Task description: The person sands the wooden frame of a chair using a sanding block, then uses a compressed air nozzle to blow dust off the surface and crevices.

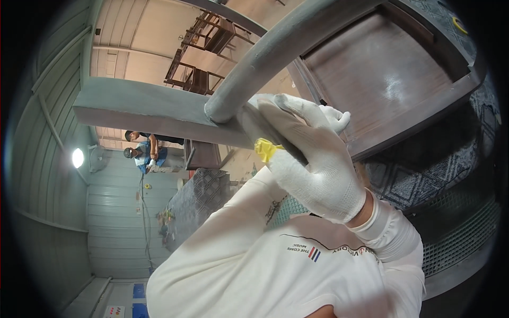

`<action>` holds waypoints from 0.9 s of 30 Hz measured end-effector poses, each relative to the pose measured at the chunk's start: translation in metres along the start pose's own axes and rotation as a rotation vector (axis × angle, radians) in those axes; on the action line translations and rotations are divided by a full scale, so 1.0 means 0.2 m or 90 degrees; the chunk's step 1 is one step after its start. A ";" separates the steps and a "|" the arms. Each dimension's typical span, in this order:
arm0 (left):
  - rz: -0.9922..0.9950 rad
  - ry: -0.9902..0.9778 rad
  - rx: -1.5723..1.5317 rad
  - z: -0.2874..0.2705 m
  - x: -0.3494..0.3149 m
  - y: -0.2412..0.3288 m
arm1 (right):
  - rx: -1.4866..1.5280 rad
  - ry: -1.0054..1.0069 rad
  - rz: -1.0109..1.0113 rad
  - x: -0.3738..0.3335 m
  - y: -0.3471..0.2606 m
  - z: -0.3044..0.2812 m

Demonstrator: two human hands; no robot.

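My right hand, in a white knit glove, is closed around a thin grey pad, possibly a sanding sheet. Yellow tape wraps the thumb tip. The pad lies against a grey-brown wooden beam, close to where a round wooden bar joins it. My left sleeve reaches up behind the right hand, which hides most of my left hand. White gloved fingertips show beyond the right hand; whether they belong to the left cannot be told.
A brown wooden panel sits within the frame on the right, over patterned dark cloth. Green mesh lies at lower right. Dark wooden chairs stand farther off. Two people are by the far wall, near a cloth-covered table.
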State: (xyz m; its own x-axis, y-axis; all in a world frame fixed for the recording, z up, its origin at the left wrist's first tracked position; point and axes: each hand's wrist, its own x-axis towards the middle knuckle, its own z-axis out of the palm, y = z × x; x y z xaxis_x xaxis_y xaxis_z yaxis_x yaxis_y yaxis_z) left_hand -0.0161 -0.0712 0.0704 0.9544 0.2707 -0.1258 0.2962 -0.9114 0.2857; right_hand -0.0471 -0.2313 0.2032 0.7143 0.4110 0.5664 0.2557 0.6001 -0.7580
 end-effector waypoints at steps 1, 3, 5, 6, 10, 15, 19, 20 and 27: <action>0.007 -0.003 0.009 0.02 0.01 -0.01 | -0.038 -0.009 -0.011 0.00 0.01 -0.03; -0.052 -0.037 -0.011 -0.04 -0.02 0.04 | -0.052 -0.025 0.013 0.01 -0.03 -0.05; -0.062 -0.049 -0.029 -0.04 -0.01 0.05 | -0.048 -0.035 0.045 0.01 -0.07 -0.02; -0.050 -0.044 -0.033 -0.02 -0.01 0.02 | -0.048 -0.041 0.046 -0.01 -0.06 -0.01; -0.043 -0.029 -0.035 -0.03 -0.01 0.04 | -0.105 -0.067 -0.055 -0.11 0.02 -0.07; -0.019 -0.010 -0.043 -0.01 0.01 0.00 | -0.398 0.056 -0.486 0.02 0.21 -0.12; 0.005 0.003 -0.044 -0.01 0.02 0.03 | -0.371 0.042 -0.587 0.20 0.32 -0.12; 0.005 0.004 -0.045 -0.01 0.02 0.03 | -0.335 0.040 -0.590 0.22 0.32 -0.11; 0.001 0.011 -0.055 0.01 0.01 -0.03 | -0.441 0.094 -0.564 0.11 0.31 -0.10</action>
State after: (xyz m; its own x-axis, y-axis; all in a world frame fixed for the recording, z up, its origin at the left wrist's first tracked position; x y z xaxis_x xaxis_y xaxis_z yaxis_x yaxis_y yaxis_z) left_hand -0.0168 -0.0661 0.0676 0.9552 0.2749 -0.1096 0.2960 -0.8820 0.3668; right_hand -0.0024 -0.1992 0.1631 0.1607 -0.0821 0.9836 0.9821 0.1121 -0.1511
